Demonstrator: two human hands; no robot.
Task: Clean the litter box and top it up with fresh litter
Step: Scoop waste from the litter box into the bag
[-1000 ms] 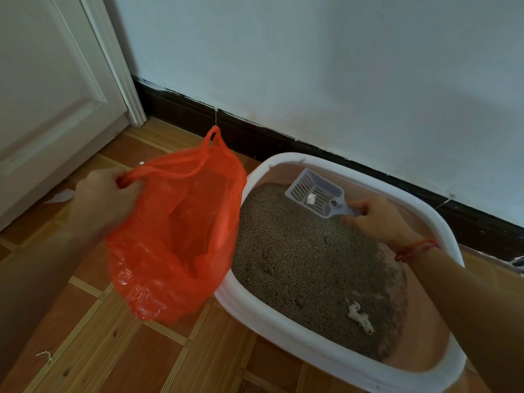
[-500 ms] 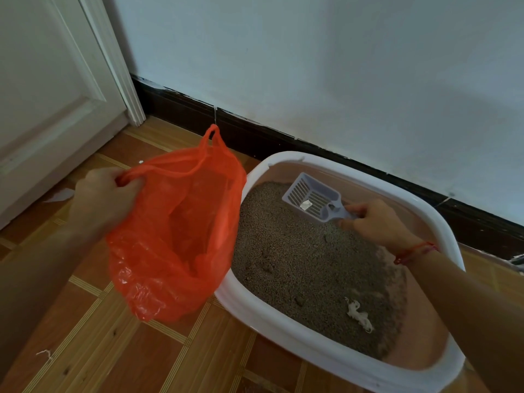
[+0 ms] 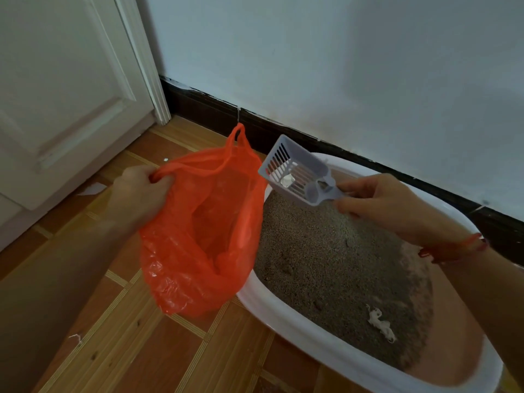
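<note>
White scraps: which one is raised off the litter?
The small scrap in the scoop, held up by the right hand beside the bag. The stringy scrap lies on the litter; a third scrap lies on the floor.

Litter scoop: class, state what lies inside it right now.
Inside the litter scoop, held by the right hand, lies a small white clump. Its underside, facing away, cannot be seen.

A pale, plain wall (image 3: 340,66) fills the back, above a dark baseboard (image 3: 215,112) with a chipped top edge. A white panelled door (image 3: 65,89) stands at the left in a white moulded frame (image 3: 141,61). The floor (image 3: 147,350) is reddish-brown wood blocks with light strips between. A white paper scrap (image 3: 90,190) lies near the door.
</note>
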